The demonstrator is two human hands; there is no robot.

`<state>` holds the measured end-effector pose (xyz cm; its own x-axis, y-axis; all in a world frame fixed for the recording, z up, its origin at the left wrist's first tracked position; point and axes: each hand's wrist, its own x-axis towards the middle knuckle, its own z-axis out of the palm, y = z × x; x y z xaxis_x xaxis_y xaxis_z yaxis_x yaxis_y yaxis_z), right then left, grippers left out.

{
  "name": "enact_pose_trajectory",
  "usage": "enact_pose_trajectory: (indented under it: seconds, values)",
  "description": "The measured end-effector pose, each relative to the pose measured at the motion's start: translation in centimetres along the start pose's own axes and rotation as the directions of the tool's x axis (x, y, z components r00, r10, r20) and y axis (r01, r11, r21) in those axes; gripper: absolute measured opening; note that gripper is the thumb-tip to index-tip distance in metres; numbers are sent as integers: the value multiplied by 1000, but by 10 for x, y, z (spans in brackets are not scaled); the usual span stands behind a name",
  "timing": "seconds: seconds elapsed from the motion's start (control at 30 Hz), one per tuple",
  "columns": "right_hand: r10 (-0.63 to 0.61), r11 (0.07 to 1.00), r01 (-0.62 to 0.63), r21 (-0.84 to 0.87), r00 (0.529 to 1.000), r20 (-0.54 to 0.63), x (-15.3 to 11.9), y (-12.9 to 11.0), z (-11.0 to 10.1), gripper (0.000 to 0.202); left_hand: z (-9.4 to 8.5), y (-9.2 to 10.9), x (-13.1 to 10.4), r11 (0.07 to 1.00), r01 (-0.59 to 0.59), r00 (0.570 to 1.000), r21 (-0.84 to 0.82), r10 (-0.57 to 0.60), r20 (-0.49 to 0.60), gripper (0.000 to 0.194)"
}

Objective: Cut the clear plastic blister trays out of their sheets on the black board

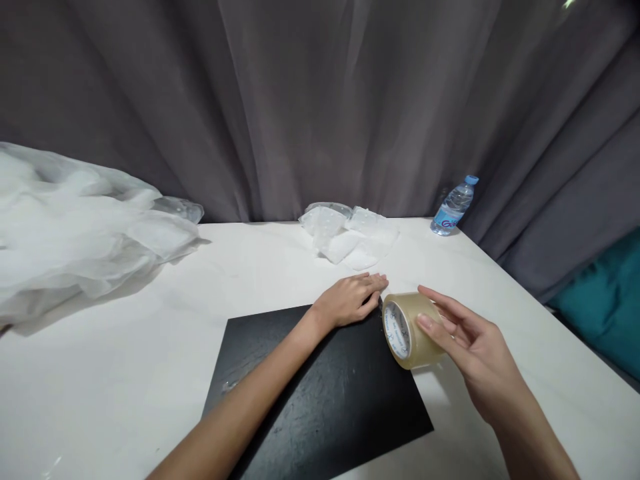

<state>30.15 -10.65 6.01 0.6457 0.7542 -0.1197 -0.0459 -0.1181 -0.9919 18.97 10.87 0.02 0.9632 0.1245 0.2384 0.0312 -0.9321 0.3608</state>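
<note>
A wide roll of clear, yellowish tape [425,331] is gripped between the thumb and fingers of my right hand [467,333], tilted above the right edge of a black board [340,393]. My left hand [350,298] lies palm down over the board's far right corner, its fingers stretched out towards the right and the thumb near the tape roll. What lies beneath those fingers is hidden. My left forearm crosses over the board, which rests flat on the white table [125,387].
Crumpled translucent plastic [347,237] lies beyond my left hand. A large heap of white plastic [85,227] covers the table's far left. One water bottle [453,208] stands at the back right, before a grey curtain [300,107]. Teal fabric [605,307] shows past the right edge.
</note>
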Motion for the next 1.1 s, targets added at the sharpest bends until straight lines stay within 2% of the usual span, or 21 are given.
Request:
enact_pose_trajectory:
  seconds: [0.13,0.23,0.37,0.4,0.5,0.57,0.67,0.87,1.1]
  values:
    - [12,999,-12,35,1000,17,0,-3,0,70,-5,2,3,1000,19,1000,16,-19,6,37]
    - [11,998,-13,63,1000,29,1,-4,-1,69,-18,8,2,997,69,998,29,-68,-5,31]
    - [32,993,-39,109,997,70,2,-6,-1,69,-31,30,-21,978,204,979,50,-203,-37,38]
    - [39,992,-47,118,997,72,2,-7,-1,69,-30,37,-29,974,222,975,51,-221,-22,46]
    - [61,989,-68,134,997,57,1,-12,2,71,-17,51,-52,961,274,958,34,-276,79,87]
    - [76,987,-83,135,996,53,1,-14,4,73,-6,54,-59,966,254,963,37,-256,84,98]
    - [70,989,-75,130,997,45,-1,-15,5,74,2,52,-58,978,202,976,44,-204,70,103]
    - [92,990,-97,100,994,54,-4,-10,3,82,-3,49,-56,974,227,969,12,-227,100,119]
    - [83,996,-85,42,996,30,-8,-2,4,87,3,47,-58,977,212,975,2,-211,73,118]
